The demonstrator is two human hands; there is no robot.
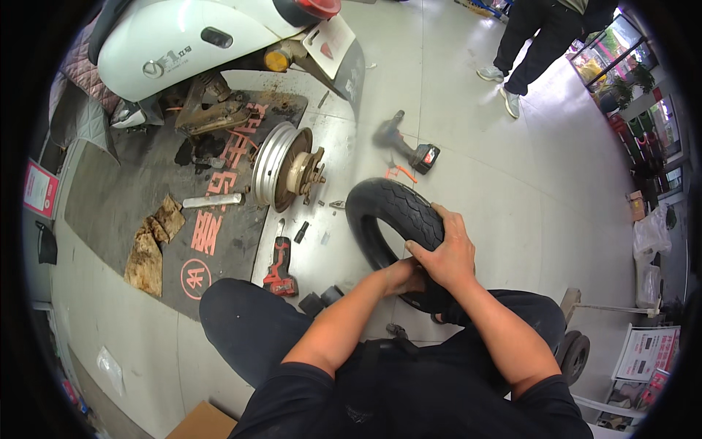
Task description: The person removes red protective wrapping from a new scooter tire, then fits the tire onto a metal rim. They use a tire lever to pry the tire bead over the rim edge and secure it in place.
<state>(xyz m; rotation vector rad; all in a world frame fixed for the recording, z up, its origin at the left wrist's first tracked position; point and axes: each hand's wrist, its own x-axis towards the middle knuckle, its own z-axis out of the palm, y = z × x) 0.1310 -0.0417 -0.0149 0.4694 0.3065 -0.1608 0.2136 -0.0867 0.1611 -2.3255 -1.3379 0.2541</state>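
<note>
— On the pale tiled floor of a repair shop, we are sitting with our dark-trousered knees spread, and both our hands are working a black scooter tyre (395, 212) that is standing upright between them, just ahead of our lap.

— How are we gripping it?

— Our right hand (447, 252) is clamping over the tread at the tyre's near side, fingers wrapping onto the rubber. Our left hand (401, 276) is pressing in beneath it at the tyre's inner edge; whether those fingers are closing on the bead, we cannot tell.

— And beyond the tyre?

— A red-and-black power tool (279, 265) is lying to our left near our knee. Farther out, a bare wheel rim (287, 167) is sitting on the axle of a white scooter (183, 40) parked over a dark floor mat (146, 190). A cordless impact wrench (406, 146) is resting on the tiles beyond the tyre, and another person's legs (537, 44) are standing well apart at the far end.
</note>
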